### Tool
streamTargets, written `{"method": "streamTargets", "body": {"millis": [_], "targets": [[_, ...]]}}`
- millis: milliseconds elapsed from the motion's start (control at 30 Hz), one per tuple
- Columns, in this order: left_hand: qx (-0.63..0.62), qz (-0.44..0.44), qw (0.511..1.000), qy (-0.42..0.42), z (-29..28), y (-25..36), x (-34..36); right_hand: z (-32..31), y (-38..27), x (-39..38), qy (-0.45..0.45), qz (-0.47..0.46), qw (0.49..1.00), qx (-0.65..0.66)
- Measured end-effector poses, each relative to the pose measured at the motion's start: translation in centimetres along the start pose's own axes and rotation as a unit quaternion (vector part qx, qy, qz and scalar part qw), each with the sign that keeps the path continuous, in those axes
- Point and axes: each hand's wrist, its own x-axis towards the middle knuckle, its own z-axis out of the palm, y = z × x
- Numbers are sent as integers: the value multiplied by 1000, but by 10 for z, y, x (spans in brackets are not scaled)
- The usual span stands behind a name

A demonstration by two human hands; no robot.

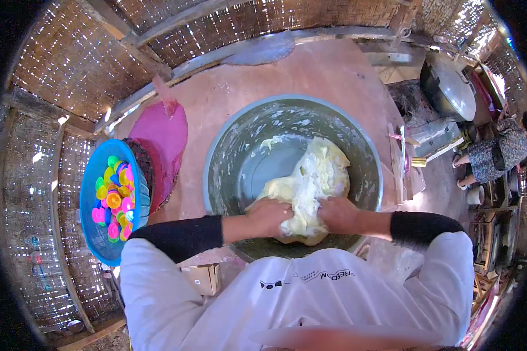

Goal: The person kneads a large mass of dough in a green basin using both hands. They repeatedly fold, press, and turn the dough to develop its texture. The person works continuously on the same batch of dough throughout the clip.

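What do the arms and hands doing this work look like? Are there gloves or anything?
The left hand and right hand show no gloves. Black, close-fitting sleeves end short of the wrists, under looser white sleeves of a pale shirt with dark chest print.

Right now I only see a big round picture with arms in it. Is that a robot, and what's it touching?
No robot! Those are a person's own bare left fingers and right fingers. The camera sits on their head and looks down; its wide lens bends straight edges. On the pinkish surface stands a big round basin. Both hands are on the pale dough inside; I can't tell if they grip or just press. At left, a blue basket holds colourful little plastic pieces.
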Motion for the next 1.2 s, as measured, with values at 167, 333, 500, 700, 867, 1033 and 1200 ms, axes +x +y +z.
{"method": "streamTargets", "body": {"millis": [167, 333, 500, 700, 867, 1033, 1200], "targets": [[54, -165, 983, -63, 14, -49, 63, 16, 20, 87, 28, 116, 993, 4], [101, -206, 973, -17, 12, -74, 74, 6, 35, 129, 58, 167, 983, 39], [-84, -81, 993, -34, -5, -65, 23, -12, 44, 79, -110, 12, 981, 158], [-136, -107, 954, 244, -80, -63, -8, -37, 22, 0, 106, 130, 937, 306], [-303, -137, 843, 422, -77, -87, 41, -5, 65, 22, 225, 235, 910, 256], [-341, -61, 804, 483, -95, -94, 47, 4, 103, 55, 196, 254, 642, 696], [-262, -14, 805, 532, -114, -76, 42, -18, 136, 90, 43, 156, 477, 864]]}}
